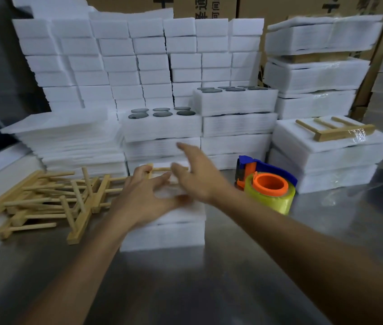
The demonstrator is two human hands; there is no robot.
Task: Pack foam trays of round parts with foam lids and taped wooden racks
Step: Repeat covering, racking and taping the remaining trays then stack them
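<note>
A closed white foam tray (162,233) sits on the steel table in front of me, with a wooden rack (160,170) lying on its far end. My left hand (143,195) hovers over the tray top, fingers spread and relaxed, thumb near the rack. My right hand (197,174) is blurred just to the right and above it, fingers extended, holding nothing. A tape dispenser (268,184) with a yellow roll stands right of the tray. Open foam trays with dark round parts (162,112) are stacked behind.
A loose pile of wooden racks (50,200) lies to the left. Foam lid sheets (68,137) are stacked at back left. Packed trays with a taped rack (335,130) stand at right. Foam blocks and cardboard boxes wall off the back.
</note>
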